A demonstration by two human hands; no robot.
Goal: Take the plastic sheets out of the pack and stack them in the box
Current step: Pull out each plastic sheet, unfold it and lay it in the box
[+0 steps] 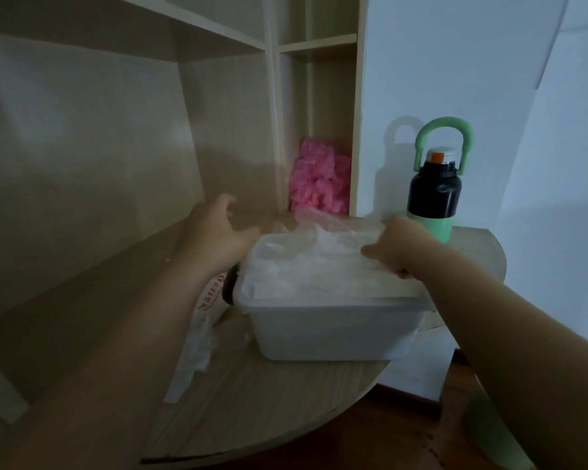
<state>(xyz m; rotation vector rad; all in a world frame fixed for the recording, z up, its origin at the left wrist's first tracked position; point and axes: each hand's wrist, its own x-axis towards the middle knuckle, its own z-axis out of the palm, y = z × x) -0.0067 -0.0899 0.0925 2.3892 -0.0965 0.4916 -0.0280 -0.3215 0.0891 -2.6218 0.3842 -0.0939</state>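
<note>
Desk [286, 401] bears bottle [435, 191] behind box [319, 330], pack [201, 334] beside; right hand [391, 252] grips sheets [313, 266].

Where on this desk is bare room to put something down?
Bare desk lies in front of the box, up to the rounded edge, and at far left along the back panel. Crowded: the pack lies beside the box's left side; the bottle and pink bundle stand behind; the right hand grips the plastic sheets.

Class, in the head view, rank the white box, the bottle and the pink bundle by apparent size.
1. white box
2. bottle
3. pink bundle, though it sits farther back, so true size is unsure.
</note>
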